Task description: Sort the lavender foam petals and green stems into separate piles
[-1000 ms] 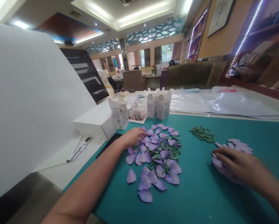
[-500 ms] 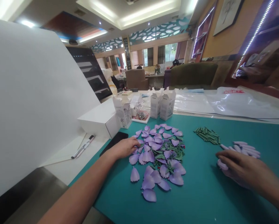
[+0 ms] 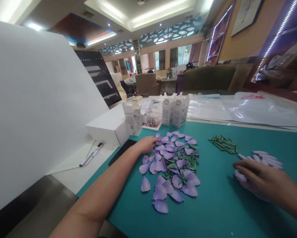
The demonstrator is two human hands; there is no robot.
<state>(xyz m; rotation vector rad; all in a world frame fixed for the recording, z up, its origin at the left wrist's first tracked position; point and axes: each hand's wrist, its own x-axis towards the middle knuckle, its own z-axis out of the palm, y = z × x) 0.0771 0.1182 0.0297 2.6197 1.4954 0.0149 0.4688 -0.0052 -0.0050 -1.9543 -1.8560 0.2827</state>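
A pile of loose purple petals (image 3: 172,163) mixed with small green pieces lies in the middle of the teal mat (image 3: 213,208). My left hand (image 3: 148,144) reaches onto the pile's far left edge, fingers drawn together on the petals there; what they hold is too small to make out. My right hand (image 3: 259,180) lies flat, fingers stretched out, on a small stack of pale purple petals at the right. Beside it lies a row of narrow purple petals (image 3: 266,158). A heap of short green sticks (image 3: 224,144) sits behind them.
A large white board (image 3: 39,99) leans at the left. A white box (image 3: 108,127), a black phone (image 3: 122,151) and a pen (image 3: 91,154) lie left of the mat. Small open cartons (image 3: 179,112) and clear plastic sheeting (image 3: 250,109) line the far side.
My left hand drew back to the pile's near left edge, then went forward again to its far left edge. My right hand stayed on the petals at the right.
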